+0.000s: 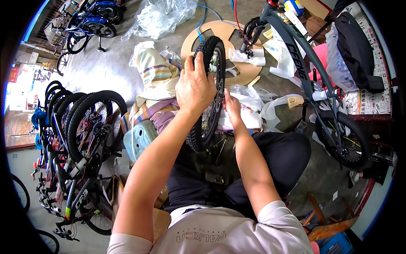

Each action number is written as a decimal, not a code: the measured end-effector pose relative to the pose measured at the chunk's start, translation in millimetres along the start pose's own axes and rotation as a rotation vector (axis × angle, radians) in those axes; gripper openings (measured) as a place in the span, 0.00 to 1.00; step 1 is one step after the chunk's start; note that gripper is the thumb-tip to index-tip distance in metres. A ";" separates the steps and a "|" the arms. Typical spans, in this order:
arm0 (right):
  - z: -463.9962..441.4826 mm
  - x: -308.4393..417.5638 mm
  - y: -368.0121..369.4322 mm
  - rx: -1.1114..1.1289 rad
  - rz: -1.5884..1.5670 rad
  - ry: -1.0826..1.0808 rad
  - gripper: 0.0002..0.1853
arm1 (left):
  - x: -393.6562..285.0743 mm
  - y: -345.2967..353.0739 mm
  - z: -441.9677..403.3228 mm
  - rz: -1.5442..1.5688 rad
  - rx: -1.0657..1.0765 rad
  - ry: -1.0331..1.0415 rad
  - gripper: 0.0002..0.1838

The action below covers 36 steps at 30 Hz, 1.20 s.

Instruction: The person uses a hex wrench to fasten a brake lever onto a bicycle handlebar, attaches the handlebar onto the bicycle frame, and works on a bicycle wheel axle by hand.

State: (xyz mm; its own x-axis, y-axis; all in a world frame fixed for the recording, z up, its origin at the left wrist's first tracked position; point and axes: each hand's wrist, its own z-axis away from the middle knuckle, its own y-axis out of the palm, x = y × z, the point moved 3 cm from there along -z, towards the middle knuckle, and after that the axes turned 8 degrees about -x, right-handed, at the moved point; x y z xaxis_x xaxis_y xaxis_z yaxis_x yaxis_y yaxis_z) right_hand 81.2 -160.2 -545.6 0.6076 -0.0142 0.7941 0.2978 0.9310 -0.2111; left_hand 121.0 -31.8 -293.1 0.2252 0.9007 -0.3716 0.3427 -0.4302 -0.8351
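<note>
A bicycle wheel (195,134) with a knobby black tyre stands upright in front of me, between my arms. My left hand (195,86) grips it from the left, fingers reaching up along the tyre; the thumb is hidden. At the wheel's right side, close to the hub, is my right hand (231,108). Its fingers are closed, and whatever is between them is too small to make out. Behind the wheel lie striped cloths (156,70) and a round cardboard piece (190,42).
Several bicycles (91,127) stand packed together at left. A grey bicycle frame (298,53) with a wheel is at right. Clear plastic wrap (158,17), a light-blue plastic container (141,139) and a wooden stool (332,228) are around me. A blue hose (202,25) runs behind the wheel.
</note>
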 end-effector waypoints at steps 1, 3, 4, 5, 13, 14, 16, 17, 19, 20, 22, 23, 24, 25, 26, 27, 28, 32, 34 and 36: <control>-1.8 -3.3 1.8 -0.002 0.000 0.000 0.33 | -0.2 0.8 0.1 0.001 0.001 0.001 0.34; -4.9 -4.9 7.1 -0.015 -0.015 -0.110 0.31 | 0.3 2.0 -0.7 0.003 0.007 -0.013 0.34; -2.0 -3.2 7.3 -0.017 -0.016 -0.113 0.31 | -0.9 1.4 -1.5 0.004 0.005 -0.012 0.34; 2.4 -2.1 6.6 -0.033 -0.033 -0.131 0.29 | -2.1 0.5 -1.6 -0.012 0.005 -0.019 0.34; 2.4 -8.5 6.2 -0.027 -0.075 -0.614 0.20 | 2.2 3.3 -4.8 -0.017 0.024 -0.035 0.35; 5.9 -11.2 7.9 -0.026 -0.077 -0.615 0.20 | 2.3 2.6 -4.8 -0.019 0.022 -0.034 0.35; 7.6 -23.9 10.3 -0.106 -0.362 -0.340 0.16 | 3.3 1.8 -3.4 -0.031 0.023 -0.019 0.35; 4.6 -25.7 8.9 -0.011 -0.421 -0.154 0.15 | 4.4 1.3 -2.5 -0.036 0.026 -0.022 0.35; 3.7 -16.1 5.5 0.031 -0.377 0.008 0.19 | 4.5 1.2 -2.2 -0.018 0.025 -0.018 0.35; 12.1 -1.1 0.2 0.034 -0.309 0.081 0.20 | 4.4 1.7 -1.5 -0.018 0.026 -0.017 0.35; 7.0 -0.8 4.0 0.052 -0.266 0.023 0.20 | 4.9 2.6 -1.9 -0.031 0.011 -0.012 0.35; 4.1 -1.9 6.7 0.071 -0.220 -0.035 0.20 | 5.5 3.4 -2.3 -0.031 0.010 -0.010 0.35; 1.7 -5.0 9.0 0.070 -0.221 -0.036 0.20 | 6.3 4.2 -2.4 -0.037 0.000 -0.004 0.35; -2.5 -9.3 10.9 0.049 -0.228 -0.123 0.17 | 6.3 4.6 -2.5 -0.042 -0.009 0.002 0.35; -6.2 -14.1 12.4 0.027 -0.232 -0.209 0.16 | 5.5 4.4 -2.8 -0.040 -0.008 0.003 0.35; -10.7 -20.1 15.1 0.022 -0.238 -0.243 0.08 | 5.0 4.2 -3.8 -0.039 -0.004 0.003 0.35; -7.1 -16.7 14.9 0.022 -0.237 -0.242 0.08 | 5.1 4.0 -4.3 -0.041 0.000 0.002 0.35; 3.3 -8.2 5.9 -0.016 -0.168 -0.395 0.07 | 6.2 3.4 -5.0 -0.031 0.012 0.000 0.35; 9.0 -2.1 3.4 -0.040 -0.203 -0.511 0.08 | 6.3 1.7 -4.8 -0.024 0.017 -0.010 0.35; 12.5 -1.4 0.7 -0.029 -0.382 -0.267 0.12 | 5.8 0.0 -3.5 -0.025 0.007 -0.004 0.34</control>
State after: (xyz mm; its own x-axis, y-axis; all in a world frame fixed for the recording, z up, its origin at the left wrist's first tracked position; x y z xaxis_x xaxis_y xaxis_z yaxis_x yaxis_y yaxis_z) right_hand 71.3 -155.0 -539.7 0.2400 -0.2563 0.9363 0.4863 0.8665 0.1125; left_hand 125.5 -26.8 -293.9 0.2130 0.9116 -0.3517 0.3422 -0.4068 -0.8470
